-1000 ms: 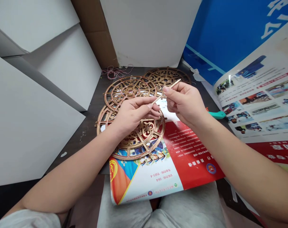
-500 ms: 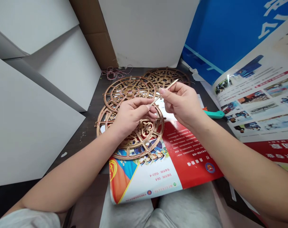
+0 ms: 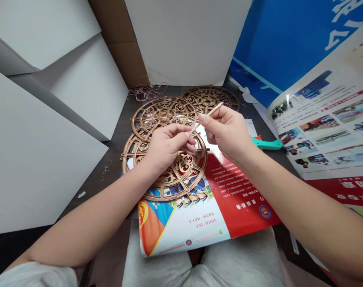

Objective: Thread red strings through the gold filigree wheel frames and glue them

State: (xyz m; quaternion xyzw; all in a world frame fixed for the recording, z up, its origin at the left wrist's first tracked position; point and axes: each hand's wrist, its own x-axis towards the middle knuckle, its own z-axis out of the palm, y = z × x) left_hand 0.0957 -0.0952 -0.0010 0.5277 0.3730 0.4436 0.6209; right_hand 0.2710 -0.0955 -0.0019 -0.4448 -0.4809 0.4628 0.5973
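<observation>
A thin pointed wooden stick [image 3: 215, 108] slants between my two hands, its sharp end up to the right. My right hand [image 3: 227, 127] pinches it along its upper part. The fingertips of my left hand [image 3: 171, 145] are closed on its lower end. Beneath my left hand lies a round openwork wooden disc [image 3: 166, 192] with scroll patterns, partly covered by that hand. Behind it, a second openwork disc [image 3: 142, 107] overlaps the first. A third, darker disc [image 3: 211, 93] rests farther back.
A printed brochure [image 3: 193, 223] lies under the discs and hangs over the table's front edge. To the right are a turquoise-handled tool [image 3: 268, 144] and an upright printed sheet [image 3: 328, 131]. Tangled thread [image 3: 144, 92] lies at the back. White panels [image 3: 187, 40] stand behind and at left.
My right hand has shifted slightly left and down with the stick, closer to my left hand. Both hands keep hold of it. The discs stay in place.
</observation>
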